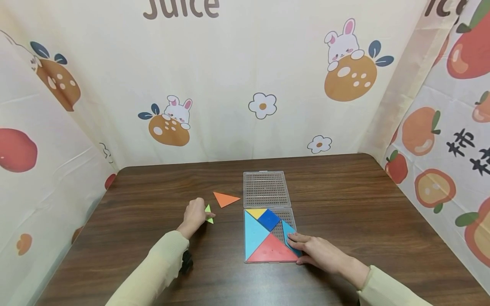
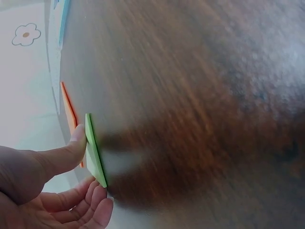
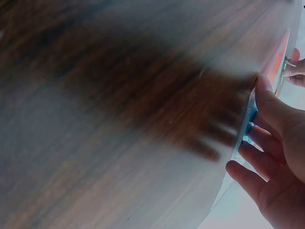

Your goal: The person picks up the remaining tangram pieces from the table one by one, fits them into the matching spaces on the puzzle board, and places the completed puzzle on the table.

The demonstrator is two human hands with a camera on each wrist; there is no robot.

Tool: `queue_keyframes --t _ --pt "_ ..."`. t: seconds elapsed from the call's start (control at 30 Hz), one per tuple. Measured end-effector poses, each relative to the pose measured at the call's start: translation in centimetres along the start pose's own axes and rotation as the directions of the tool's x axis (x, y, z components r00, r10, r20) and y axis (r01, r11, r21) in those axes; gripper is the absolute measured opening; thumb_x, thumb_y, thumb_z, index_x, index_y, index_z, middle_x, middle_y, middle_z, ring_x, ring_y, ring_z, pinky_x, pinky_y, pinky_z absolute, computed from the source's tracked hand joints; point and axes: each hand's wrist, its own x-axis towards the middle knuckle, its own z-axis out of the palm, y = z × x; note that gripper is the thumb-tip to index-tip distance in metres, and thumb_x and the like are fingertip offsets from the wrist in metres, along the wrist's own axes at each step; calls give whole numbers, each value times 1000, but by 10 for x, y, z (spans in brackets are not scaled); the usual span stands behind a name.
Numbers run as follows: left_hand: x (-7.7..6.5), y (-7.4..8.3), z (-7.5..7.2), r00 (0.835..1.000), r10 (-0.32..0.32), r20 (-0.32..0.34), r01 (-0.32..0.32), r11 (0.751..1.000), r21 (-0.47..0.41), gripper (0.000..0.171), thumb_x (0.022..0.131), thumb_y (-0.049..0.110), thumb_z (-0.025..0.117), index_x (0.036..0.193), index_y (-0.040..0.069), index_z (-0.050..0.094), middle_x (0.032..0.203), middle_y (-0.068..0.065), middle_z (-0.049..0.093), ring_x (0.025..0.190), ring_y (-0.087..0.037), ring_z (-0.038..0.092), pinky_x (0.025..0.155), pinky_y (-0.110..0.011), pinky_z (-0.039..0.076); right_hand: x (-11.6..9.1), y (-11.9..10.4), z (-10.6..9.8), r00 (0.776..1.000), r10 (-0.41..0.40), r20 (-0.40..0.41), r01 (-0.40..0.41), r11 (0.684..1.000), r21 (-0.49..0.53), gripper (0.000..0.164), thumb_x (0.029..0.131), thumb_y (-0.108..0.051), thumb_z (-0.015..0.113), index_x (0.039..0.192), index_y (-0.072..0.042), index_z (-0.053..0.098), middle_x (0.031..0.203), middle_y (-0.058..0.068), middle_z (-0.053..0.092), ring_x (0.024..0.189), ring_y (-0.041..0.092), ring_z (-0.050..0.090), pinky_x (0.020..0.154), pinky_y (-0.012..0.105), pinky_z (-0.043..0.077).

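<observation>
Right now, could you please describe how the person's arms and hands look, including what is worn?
The left sleeve and right sleeve are long and pale yellow. The left hand and right hand wear no gloves. A small black object shows beside the left cuff; its kind is unclear.

The tabletop (image 1: 153, 191) looks like dark grained wood with a smooth, faintly glossy finish, and the case (image 1: 266, 189) like clear hard plastic with a rough, gridded face. The red triangle (image 1: 271, 250), orange triangle (image 1: 225, 199) and green piece (image 1: 209, 215) look smooth and mostly matt; the left sleeve (image 1: 153, 267) is soft matt cloth, the printed curtain (image 1: 226, 63) smooth, creased fabric
</observation>
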Motion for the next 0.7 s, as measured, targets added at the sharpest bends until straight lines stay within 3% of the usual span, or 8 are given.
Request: queue_keyframes --t 0.37,0.7 --pt "1 2 -1 1000 -25 19 25 1000 -11 38 64 16 80 58 4 44 53 -3 41 49 -15 38 45 -26 34 -1 1 1 1000 9 3 -9 1000 -2 48 78 -24 66 119 -1 55 124 15 51 113 27 48 82 37 45" --pt "5 -2 -8 988 -131 81 140 984 -114 29 58 14 83 63 -1 59 59 -8 53 50 -16 39 44 -25 33 0 0 1 1000 1 2 -1 1000 2 48 78 -24 66 119 -1 55 124 15 50 113 27 48 82 37 45"
